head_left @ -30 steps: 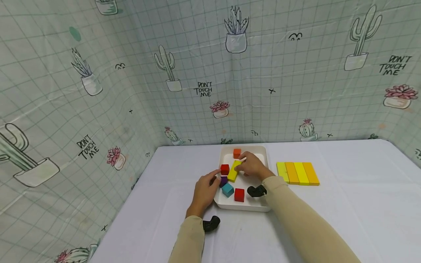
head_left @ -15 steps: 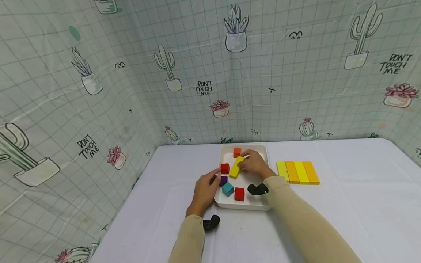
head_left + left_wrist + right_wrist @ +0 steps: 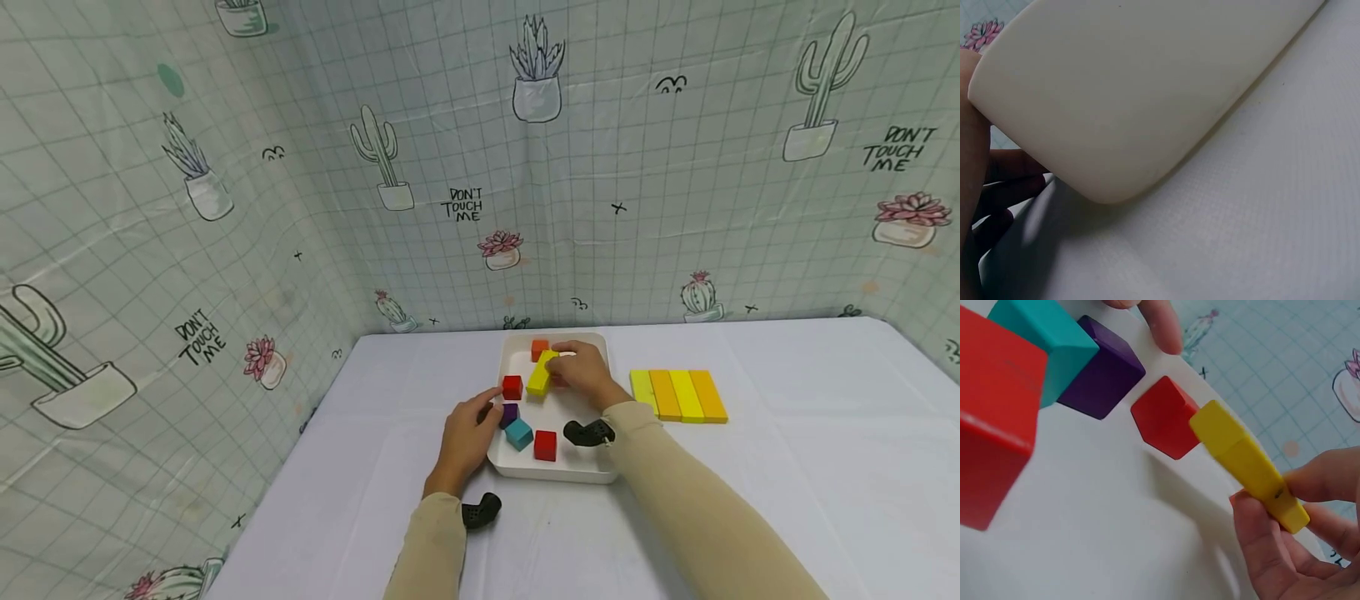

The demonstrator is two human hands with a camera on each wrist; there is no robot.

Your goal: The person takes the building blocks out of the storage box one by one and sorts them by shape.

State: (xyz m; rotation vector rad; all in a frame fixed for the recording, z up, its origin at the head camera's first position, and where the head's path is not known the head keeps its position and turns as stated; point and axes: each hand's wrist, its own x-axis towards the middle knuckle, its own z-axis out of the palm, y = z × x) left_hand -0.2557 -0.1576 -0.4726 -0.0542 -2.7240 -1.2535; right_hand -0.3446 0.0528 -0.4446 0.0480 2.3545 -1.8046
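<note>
In the head view, my right hand (image 3: pixel 581 372) pinches a yellow rectangular block (image 3: pixel 542 372) between thumb and fingers over the white tray (image 3: pixel 555 472). The right wrist view shows the yellow block (image 3: pixel 1244 459) tilted, its shadow on the tray floor. My left hand (image 3: pixel 467 435) holds the tray's left side, a finger (image 3: pixel 1163 328) reaching over the rim and others (image 3: pixel 1004 197) outside by the wall. Near the left hand sit a red cube (image 3: pixel 512 387), a purple cube (image 3: pixel 509 415) and a teal cube (image 3: pixel 519 434). An orange cube (image 3: pixel 539 350) is at the tray's far end.
Another red cube (image 3: pixel 545 445) lies near the tray's front. Right of the tray, several yellow and orange blocks (image 3: pixel 678 396) lie side by side on the white tablecloth (image 3: pixel 810 475). A cactus-print curtain (image 3: pixel 600 167) hangs behind and along the left.
The right hand has raised the yellow block and moved it slightly away, toward the tray's far end. The left hand stays at the tray's left side.
</note>
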